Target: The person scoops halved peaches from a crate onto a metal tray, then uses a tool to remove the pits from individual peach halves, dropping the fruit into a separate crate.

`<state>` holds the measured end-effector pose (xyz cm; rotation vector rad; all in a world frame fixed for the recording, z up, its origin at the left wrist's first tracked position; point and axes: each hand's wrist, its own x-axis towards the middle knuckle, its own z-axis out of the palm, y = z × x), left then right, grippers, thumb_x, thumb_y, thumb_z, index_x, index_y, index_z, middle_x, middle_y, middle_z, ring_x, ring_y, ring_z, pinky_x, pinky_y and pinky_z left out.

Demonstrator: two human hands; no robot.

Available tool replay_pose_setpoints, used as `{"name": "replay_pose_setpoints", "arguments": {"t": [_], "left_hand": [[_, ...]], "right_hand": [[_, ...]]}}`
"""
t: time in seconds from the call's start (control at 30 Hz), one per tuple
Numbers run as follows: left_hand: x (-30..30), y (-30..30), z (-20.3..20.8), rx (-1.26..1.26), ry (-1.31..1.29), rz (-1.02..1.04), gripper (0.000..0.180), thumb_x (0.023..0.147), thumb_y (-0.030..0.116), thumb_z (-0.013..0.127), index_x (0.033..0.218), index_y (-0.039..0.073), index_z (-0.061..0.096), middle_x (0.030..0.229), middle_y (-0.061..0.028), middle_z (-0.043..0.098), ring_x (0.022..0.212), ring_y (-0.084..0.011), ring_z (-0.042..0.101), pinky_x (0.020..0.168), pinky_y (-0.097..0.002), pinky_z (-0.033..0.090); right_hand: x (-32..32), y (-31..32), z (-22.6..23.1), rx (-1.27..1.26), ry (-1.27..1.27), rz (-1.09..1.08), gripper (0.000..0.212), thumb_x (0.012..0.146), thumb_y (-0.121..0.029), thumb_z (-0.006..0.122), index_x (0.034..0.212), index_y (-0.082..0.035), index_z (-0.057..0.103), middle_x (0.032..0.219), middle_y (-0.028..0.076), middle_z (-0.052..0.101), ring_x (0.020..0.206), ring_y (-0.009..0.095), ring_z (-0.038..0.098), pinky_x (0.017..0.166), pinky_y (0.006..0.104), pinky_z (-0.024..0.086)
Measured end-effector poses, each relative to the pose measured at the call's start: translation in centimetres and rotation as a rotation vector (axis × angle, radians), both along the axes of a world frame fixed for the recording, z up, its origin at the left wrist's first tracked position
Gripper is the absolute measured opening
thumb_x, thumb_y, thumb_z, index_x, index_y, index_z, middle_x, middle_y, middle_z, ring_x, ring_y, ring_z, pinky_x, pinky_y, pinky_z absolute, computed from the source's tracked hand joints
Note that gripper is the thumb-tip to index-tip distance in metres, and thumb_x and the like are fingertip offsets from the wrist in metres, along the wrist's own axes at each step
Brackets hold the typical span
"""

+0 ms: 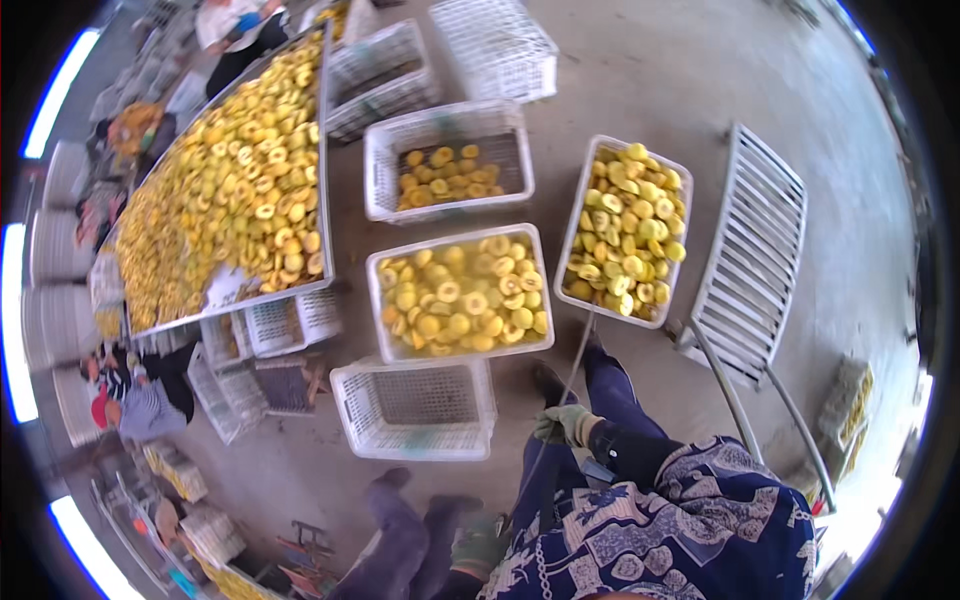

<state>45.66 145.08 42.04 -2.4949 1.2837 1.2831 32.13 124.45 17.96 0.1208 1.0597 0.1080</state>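
Observation:
My right hand (565,425), in a grey-green work glove, is closed around a long thin metal rod (577,365). The rod's far end meets the near rim of a white plastic crate (683,235) heaped with yellow peach halves (630,225). Lower down, my left hand (480,550) is gloved too and closed at the rod's near end; its fingers are partly hidden and blurred. Left of the rod, a second crate (460,241) holds peach halves in liquid. Nearer still lies a crate (485,405) with nothing in it.
A large table (327,150) piled with peach halves stands left. A part-filled crate (375,180) and stacked crates (500,50) are farther off. A metal-barred trolley (750,255) is at right. Other people (155,400) sit along the left; blurred legs (400,530) show beside me.

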Motion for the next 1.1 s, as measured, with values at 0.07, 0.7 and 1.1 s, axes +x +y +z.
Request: {"name": "replay_pose_setpoints", "arguments": {"t": [0.07, 0.7, 1.1], "left_hand": [[-1.1, 0.3, -1.3, 0.042, 0.003, 0.085, 0.026, 0.084, 0.034, 0.054, 0.094, 0.012, 0.063, 0.087, -0.0165, 0.065, 0.083, -0.0359, 0.062, 0.069, -0.0462, 0.048], [-9.8, -3.3, -1.6, -0.281, 0.088, 0.705, 0.025, 0.083, 0.037, 0.055, 0.098, 0.023, 0.068, 0.090, -0.0113, 0.067, 0.086, -0.0327, 0.063, 0.073, -0.0444, 0.049], [-8.6, 7.6, 3.0, -0.064, -0.223, 0.976, 0.044, 0.079, 0.045, 0.058, 0.118, 0.024, 0.057, 0.099, -0.0186, 0.065, 0.091, -0.0372, 0.062, 0.077, -0.0462, 0.048]], "right_hand": [[-1.0, -0.8, -0.5, -0.017, -0.024, 0.050, 0.017, 0.092, -0.017, 0.051, 0.093, -0.003, 0.059, 0.081, 0.010, 0.065, 0.073, 0.026, 0.066, 0.072, 0.0418, 0.056], [1.6, -14.8, 9.7, -0.261, -0.132, 0.296, 0.015, 0.088, -0.014, 0.058, 0.093, -0.001, 0.060, 0.079, 0.011, 0.064, 0.070, 0.026, 0.064, 0.068, 0.0375, 0.055], [13.1, -2.5, 11.3, -0.323, -0.325, 0.699, 0.017, 0.091, -0.020, 0.053, 0.092, -0.005, 0.060, 0.081, 0.010, 0.067, 0.073, 0.026, 0.067, 0.064, 0.0375, 0.055]]}}
